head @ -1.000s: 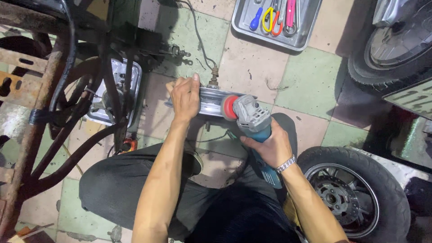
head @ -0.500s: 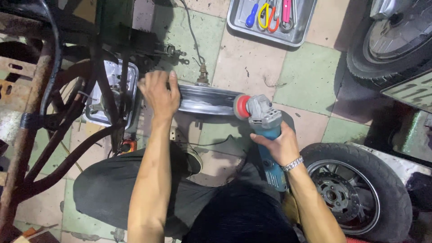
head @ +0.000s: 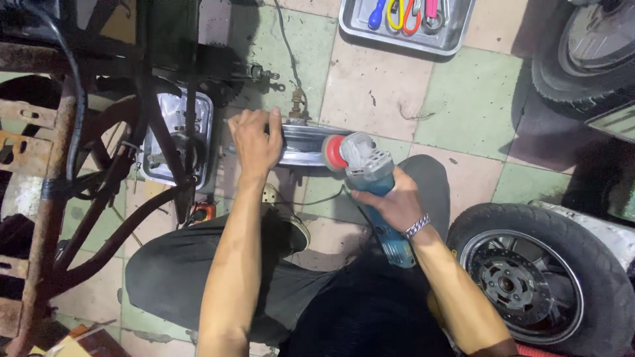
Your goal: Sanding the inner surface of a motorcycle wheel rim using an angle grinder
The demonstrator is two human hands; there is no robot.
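Note:
My left hand presses down on the left end of a shiny curved metal part that lies on the tiled floor. My right hand grips a blue and grey angle grinder by its body. The grinder's red disc touches the right end of the metal part. A metal bracelet is on my right wrist. My knees in dark trousers are below both arms.
A rusty frame with black cables fills the left. A chrome engine cover sits under it. A metal tray with coloured tools is at the top. One wheel lies bottom right, another tyre top right.
The view has shifted a little. My left hand stays on the metal part and the grinder's disc stays against its right end, both sitting slightly farther left and lower in the picture.

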